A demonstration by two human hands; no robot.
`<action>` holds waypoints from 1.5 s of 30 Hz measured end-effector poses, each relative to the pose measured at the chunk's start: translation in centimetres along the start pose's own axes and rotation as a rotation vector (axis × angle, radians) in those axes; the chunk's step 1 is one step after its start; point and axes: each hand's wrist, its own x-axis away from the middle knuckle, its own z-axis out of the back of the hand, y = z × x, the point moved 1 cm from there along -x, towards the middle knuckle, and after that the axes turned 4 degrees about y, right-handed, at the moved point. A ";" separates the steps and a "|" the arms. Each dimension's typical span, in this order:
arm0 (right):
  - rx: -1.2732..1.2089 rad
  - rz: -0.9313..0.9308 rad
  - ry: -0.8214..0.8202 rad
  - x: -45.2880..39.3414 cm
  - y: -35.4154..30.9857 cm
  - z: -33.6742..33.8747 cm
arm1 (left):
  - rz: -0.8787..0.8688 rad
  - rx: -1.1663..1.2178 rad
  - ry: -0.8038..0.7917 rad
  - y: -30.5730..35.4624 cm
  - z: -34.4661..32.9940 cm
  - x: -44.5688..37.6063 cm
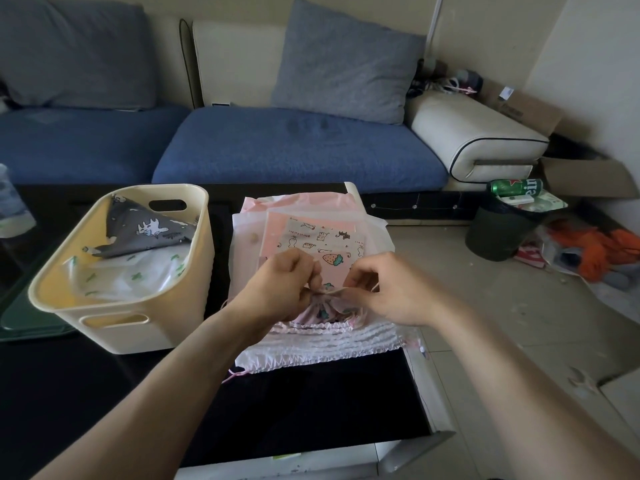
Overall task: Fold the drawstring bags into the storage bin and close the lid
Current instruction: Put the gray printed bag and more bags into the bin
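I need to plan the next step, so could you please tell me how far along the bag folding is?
Done: a grey printed bag lies in the cream plastic bin. In hand: left hand and right hand pinch the pink strawberry-print bag. Left: the stack beneath; no lid visible.

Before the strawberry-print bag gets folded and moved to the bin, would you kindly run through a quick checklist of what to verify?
1. Both hands on the bag: ok. The left hand and right hand pinch the gathered mouth of the strawberry-print drawstring bag.
2. Bag lying flat for folding: not ok; its near end is bunched up.
3. Storage bin open and beside the pile: ok.
4. Room in the bin: ok; a grey cat-print bag and a clear green-print bag lie low inside.
5. Lid on hand: cannot tell; none is clearly visible.
6. Remaining stack of bags stable on the table: ok.
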 end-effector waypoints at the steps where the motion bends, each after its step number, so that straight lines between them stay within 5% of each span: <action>1: -0.011 0.000 0.013 0.1 -0.1 0.1 | -0.021 -0.031 0.010 0.0 0.1 0.0; 8: -0.191 0.045 -0.003 0.4 -1.8 -0.3 | -0.266 -0.387 -0.074 -0.1 0.0 0.0; 11: -0.176 0.080 -0.004 0.4 -1.9 -0.8 | -0.241 -0.513 -0.164 -0.4 0.0 -0.2; 16: -0.271 0.030 0.032 0.2 -1.1 -1.2 | -0.019 -0.336 -0.285 -0.5 0.1 -0.4; 24: -0.386 0.049 -0.114 0.1 -0.3 -0.2 | 0.006 -0.258 -0.237 -0.5 0.1 -0.3; 34: -0.181 0.195 0.065 -0.1 -1.3 -1.5 | 0.054 -0.160 -0.231 -1.0 0.4 -0.8; 45: -0.358 0.096 0.098 0.0 -1.6 -2.1 | 0.088 -0.142 -0.263 -1.4 0.1 -1.7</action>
